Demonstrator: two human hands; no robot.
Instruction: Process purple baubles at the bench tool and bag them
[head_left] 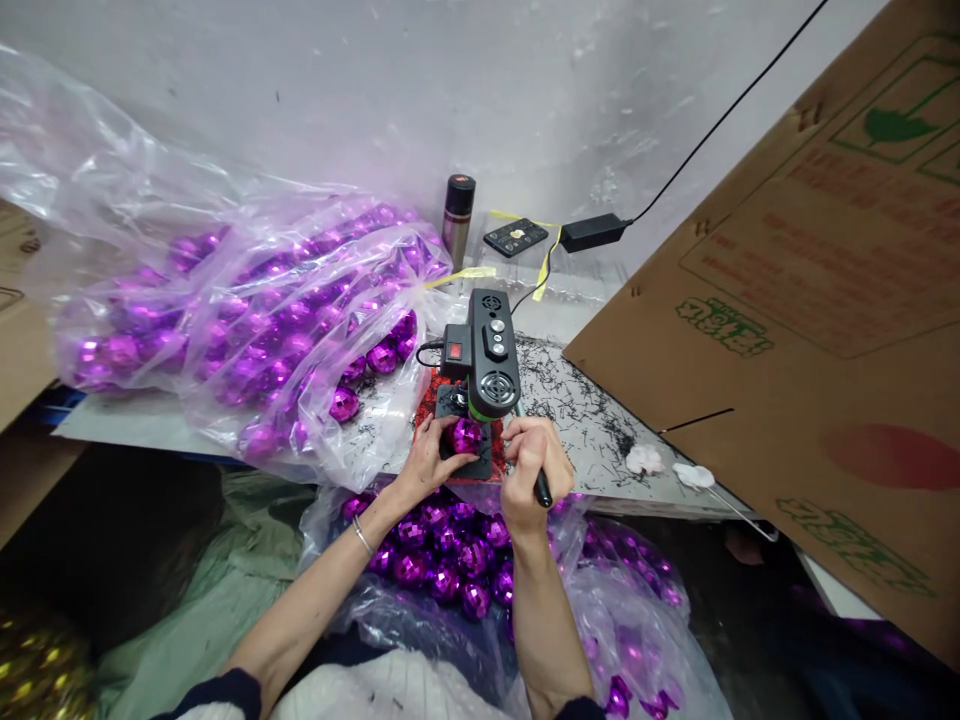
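Note:
My left hand [430, 462] has its thumb and fingers around a shiny purple faceted ball [463, 436] on the small black base of a stand. Over the ball juts a black device [493, 345] with round vents, silver buttons and a red switch at its side. My right hand [536, 462] is closed on a slim black-ended tool [542, 488], like a pen or screwdriver. Its tip is hidden behind the fingers and the device. A bag of more purple balls [446, 555] lies below my hands, in front of the table edge.
A large plastic bag of purple balls [262, 310] covers the table's left side. Behind are a dark bottle [457, 215], a black keypad-like item [516, 237] and a power adapter [596, 232]. A cardboard box [795, 330] stands right. Black shreds [570, 400] litter the table.

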